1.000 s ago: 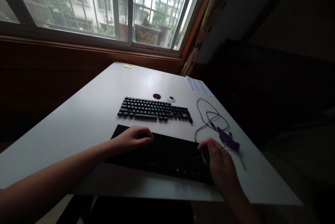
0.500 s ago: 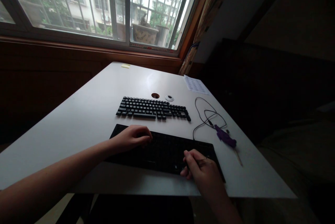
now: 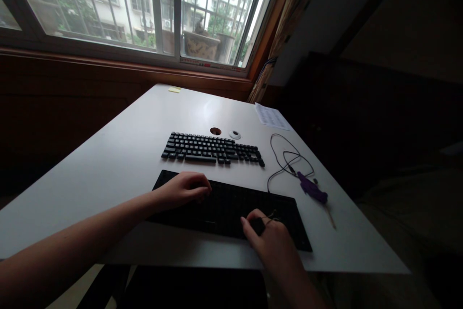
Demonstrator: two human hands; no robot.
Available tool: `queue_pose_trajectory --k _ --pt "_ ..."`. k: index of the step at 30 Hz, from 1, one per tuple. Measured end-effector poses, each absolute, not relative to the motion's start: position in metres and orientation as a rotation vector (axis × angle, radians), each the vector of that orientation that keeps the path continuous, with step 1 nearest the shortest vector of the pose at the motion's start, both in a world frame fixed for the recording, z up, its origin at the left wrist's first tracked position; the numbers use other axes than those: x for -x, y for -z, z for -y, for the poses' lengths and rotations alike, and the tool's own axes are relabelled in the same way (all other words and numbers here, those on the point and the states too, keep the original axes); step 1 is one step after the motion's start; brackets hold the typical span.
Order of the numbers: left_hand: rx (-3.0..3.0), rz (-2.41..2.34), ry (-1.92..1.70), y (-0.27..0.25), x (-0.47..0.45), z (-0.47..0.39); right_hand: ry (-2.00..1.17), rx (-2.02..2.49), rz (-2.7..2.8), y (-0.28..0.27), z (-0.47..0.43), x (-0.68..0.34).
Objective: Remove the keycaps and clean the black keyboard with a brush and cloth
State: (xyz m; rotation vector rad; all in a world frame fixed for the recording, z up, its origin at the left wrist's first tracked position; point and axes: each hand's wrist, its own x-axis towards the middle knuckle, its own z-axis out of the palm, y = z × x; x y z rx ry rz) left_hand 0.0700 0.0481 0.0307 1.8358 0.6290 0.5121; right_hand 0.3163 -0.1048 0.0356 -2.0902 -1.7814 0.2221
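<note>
A black keyboard base (image 3: pixel 231 203) lies near the table's front edge, its surface too dark to make out single parts. Over its left half rests my left hand (image 3: pixel 186 186), fingers curled and thumb tip close to the index finger; anything between them is hidden. Above the right half, my right hand (image 3: pixel 267 229) is closed on a keycap puller (image 3: pixel 270 216), whose thin wire ends stick out past the fingers. Something dark shows between that thumb and index finger, too dim to name. Behind the base, black keycaps (image 3: pixel 200 147) lie set out in keyboard order.
A cable (image 3: pixel 285 152) runs from the base into loops at the right, beside a purple object with a pale stick (image 3: pixel 314 189). A hole (image 3: pixel 215 131), a white ring (image 3: pixel 235 134), a printed sheet (image 3: pixel 271 116) and a yellow note (image 3: pixel 174 89) are farther back.
My right hand has shifted slightly left and turned, spreading the thumb from the index finger; the puller's wire ends now stand out more. My left hand stays nearly in place.
</note>
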Motion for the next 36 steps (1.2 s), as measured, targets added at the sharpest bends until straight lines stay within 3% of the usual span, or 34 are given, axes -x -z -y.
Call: queue_pose_trajectory --k 14,27,36 --pt "-1.871 -0.639 -0.531 -0.034 -0.072 -0.046 0.126 2.043 1.877 -0.011 0.112 -0.307" --pt "-1.894 -0.621 -0.544 -0.034 -0.072 -0.046 -0.268 1.749 1.855 -0.038 0.114 -0.321" --pt "-1.910 -0.618 -0.539 -0.035 -0.072 -0.047 -0.597 1.839 1.871 -0.058 0.108 -0.337"
